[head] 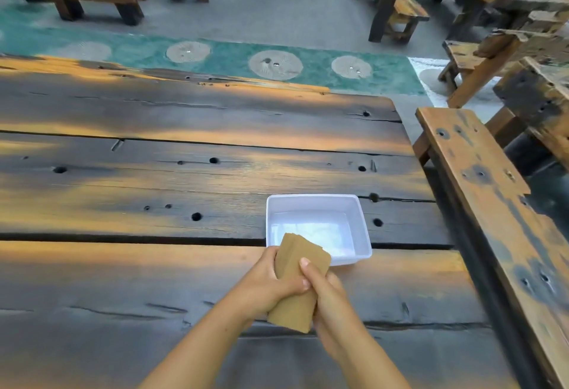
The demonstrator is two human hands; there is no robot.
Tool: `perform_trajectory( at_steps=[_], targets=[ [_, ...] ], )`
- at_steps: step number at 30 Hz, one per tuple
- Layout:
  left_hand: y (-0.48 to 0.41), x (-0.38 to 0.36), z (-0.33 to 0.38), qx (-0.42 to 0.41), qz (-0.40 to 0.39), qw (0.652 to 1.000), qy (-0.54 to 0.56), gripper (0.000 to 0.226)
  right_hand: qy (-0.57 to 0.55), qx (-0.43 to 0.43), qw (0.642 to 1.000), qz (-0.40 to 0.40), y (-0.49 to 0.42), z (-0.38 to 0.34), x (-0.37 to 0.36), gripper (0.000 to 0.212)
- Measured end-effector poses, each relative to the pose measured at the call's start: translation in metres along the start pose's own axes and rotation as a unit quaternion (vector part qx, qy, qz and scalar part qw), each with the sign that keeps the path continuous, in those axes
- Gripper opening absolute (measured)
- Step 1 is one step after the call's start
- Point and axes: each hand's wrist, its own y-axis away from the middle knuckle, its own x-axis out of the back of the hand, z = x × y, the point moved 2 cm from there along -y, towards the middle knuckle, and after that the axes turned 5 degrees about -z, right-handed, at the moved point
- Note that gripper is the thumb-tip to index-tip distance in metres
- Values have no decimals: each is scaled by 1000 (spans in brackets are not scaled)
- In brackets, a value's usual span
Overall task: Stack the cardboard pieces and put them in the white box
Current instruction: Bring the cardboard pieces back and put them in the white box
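My right hand and left hand both clasp the stack of cardboard pieces, fingers wrapped around its sides, thumb across the top face. The stack tilts, its far end over the near left corner of the white box on the wooden table.

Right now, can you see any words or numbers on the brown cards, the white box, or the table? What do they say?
None: no words, numbers or labels can be read anywhere.
Cardboard stack: plain brown, no print on the face that shows.
White box: plain white, no label in sight.
Table: only wood grain, holes and cracks.
Green floor strip: round patterns, not letters.
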Motion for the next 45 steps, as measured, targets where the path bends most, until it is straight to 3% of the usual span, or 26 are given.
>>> perform_trajectory(
  at_steps=[5, 11, 14, 19, 21, 25, 29, 32, 35, 37, 41, 45],
  targets=[
    [-2, -9, -6, 23, 3, 999, 22, 55, -47, -21, 998, 33, -1, 7, -9, 29],
    [-2, -14, -12, 46, -17, 998, 25, 61, 25, -12, 999, 15, 4, 1, -2, 23],
    [-2, -12, -11, 46, -19, 998, 28, 60, 13, -28, 999, 15, 6, -1, 0, 26],
    [-3, -19, -14, 18, -13, 994, 106, 63, 98, -9, 995, 4, 5, -10, 4, 41],
    [-4, -25, -15, 13, 3, 993, 114, 58, 74, 0, 997, 10, 4, -9, 7, 47],
    [-7, -29, -12, 15, 19, 994, 102, 60, 20, 1, 1000, -10, 4, -5, 7, 40],
    [-11, -23, -6, 17, 4, 999, 38, 56, -8, -24, 1000, -12, -1, -7, 12, 29],
    [-12, -14, 4, 14, -10, 999, -28, 51, 61, -31, 997, -45, -3, -15, 21, 34],
    [-10, -4, 12, 29, -56, 994, -94, 55, 208, -7, 977, -53, -6, -36, 33, 86],
    [-10, 2, 19, 30, -89, 984, -152, 58, 297, 11, 952, -69, -11, -55, 38, 100],
    [-12, 12, 37, 45, -136, 953, -267, 94, 366, -17, 917, -159, -20, -75, 42, 85],
    [-17, 18, 48, 64, -154, 934, -315, 115, 340, 14, 923, -179, -21, -70, 42, 64]
  ],
)
